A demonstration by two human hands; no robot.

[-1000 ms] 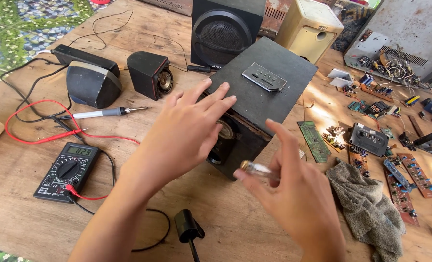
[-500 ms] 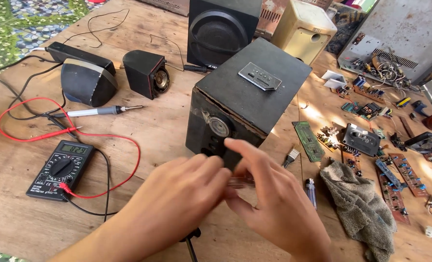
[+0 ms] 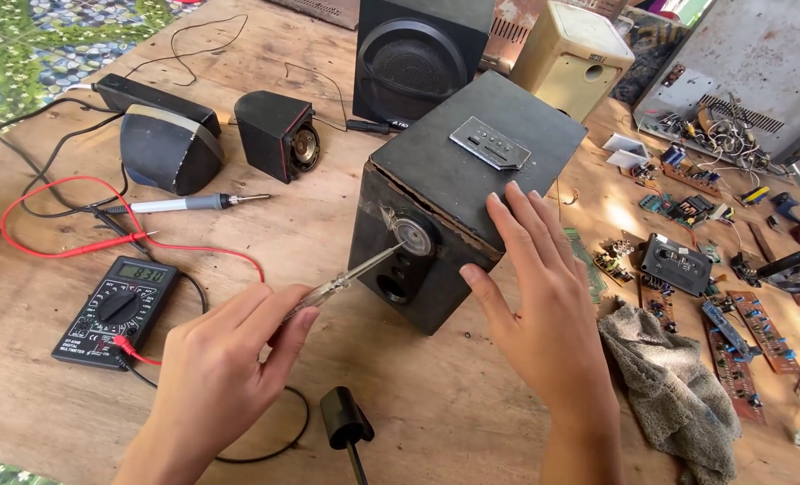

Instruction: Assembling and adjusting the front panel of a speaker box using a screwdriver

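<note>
The left hand [image 3: 216,377] now pinches a slim screwdriver [image 3: 346,280] with a clear handle, its tip set against the round silver knob [image 3: 415,235] on the front face of the black speaker box [image 3: 472,193] — half a second ago both hands were bunched together just in front of that box, working the small tool between them. So the tool has passed to the left hand and gone to the knob. The right hand [image 3: 544,310] has let go of it; its grip is released, fingers spread flat over the box's top front edge and right side, steadying it. The box stands on the wooden surface [image 3: 436,395], roughly where it stood before. Left of the box lies a multimeter [image 3: 117,310] with red leads; right of the box, a grey rag [image 3: 674,386] and loose circuit boards [image 3: 732,332]. Behind the box stands a larger black speaker [image 3: 418,58].
</note>
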